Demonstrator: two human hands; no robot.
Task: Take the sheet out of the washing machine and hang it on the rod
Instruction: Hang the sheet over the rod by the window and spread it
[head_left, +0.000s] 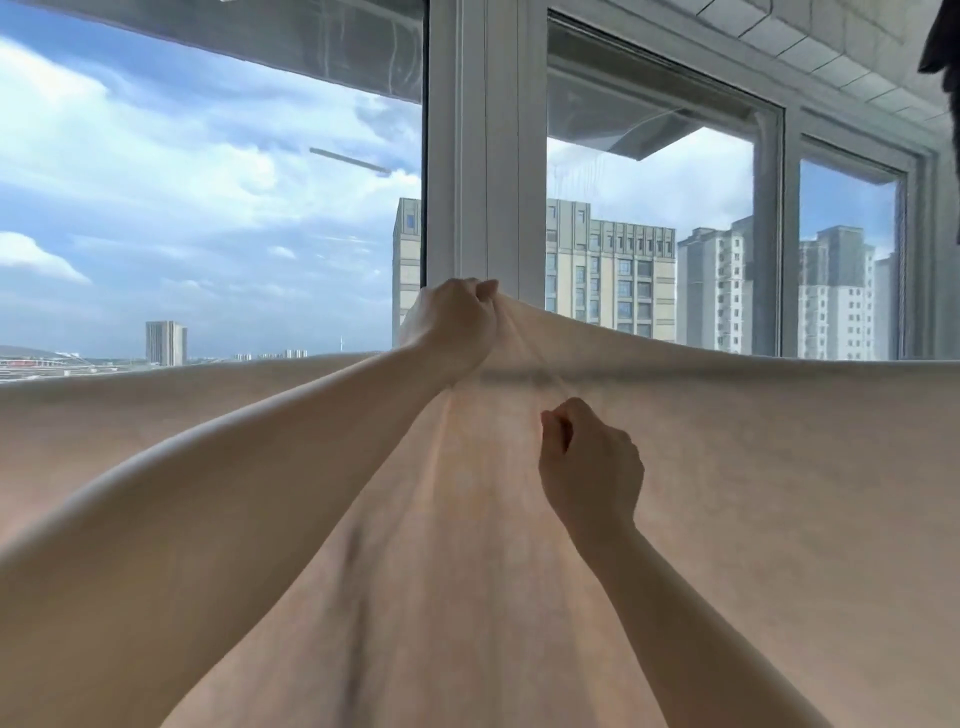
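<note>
Above rod (519, 375), left hand (457, 322) fingers pinch sheet (753, 467) fold, lifting it clear; right hand (589, 467) fingers pinch near side, prob. to straighten drape.

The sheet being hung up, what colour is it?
The sheet is a plain pale peach-beige, seen in the head view.

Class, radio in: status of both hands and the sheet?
Left hand grips sheet, lifting a peak. Right hand pinches it lower. Sheet draped over rod. Nothing in the way.
</note>
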